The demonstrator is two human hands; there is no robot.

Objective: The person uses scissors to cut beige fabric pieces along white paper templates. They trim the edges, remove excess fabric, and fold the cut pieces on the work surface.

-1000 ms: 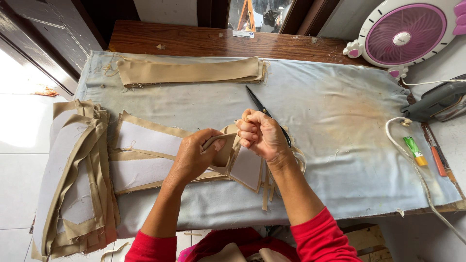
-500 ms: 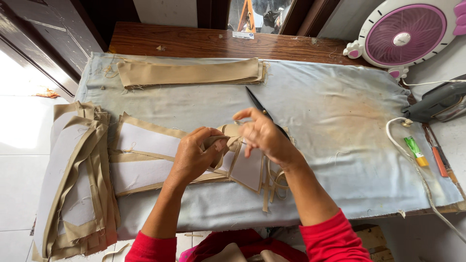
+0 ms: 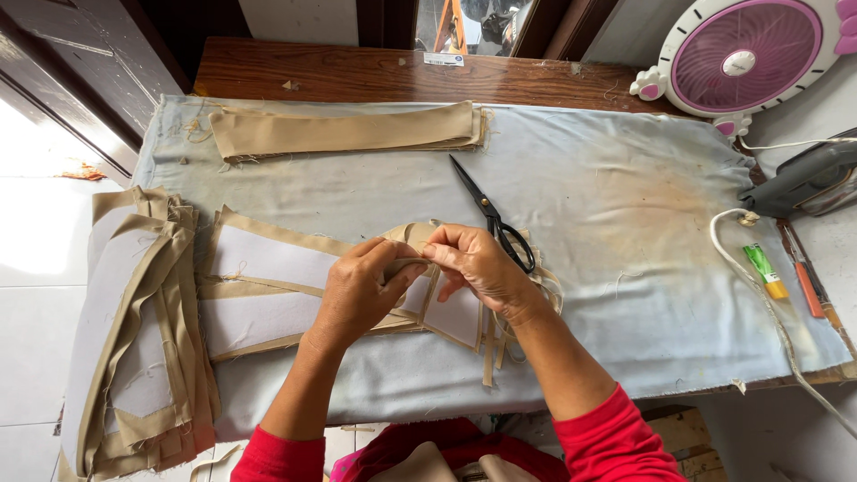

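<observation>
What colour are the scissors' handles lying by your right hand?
Black, like the blades: the scissors lie just beyond the right hand on the pale blue cloth. Head view shows it.

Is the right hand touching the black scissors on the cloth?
Cannot tell. In the head view the right hand overlaps the handles of the black scissors, hiding any contact or gap.

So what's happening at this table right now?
A person in red sleeves pinches a small tan fabric piece between the left hand and right hand, over white-lined tan pieces on a cloth-covered table. Black scissors lie just beyond the right hand, unheld; folded tan strips lie farther back.
</observation>
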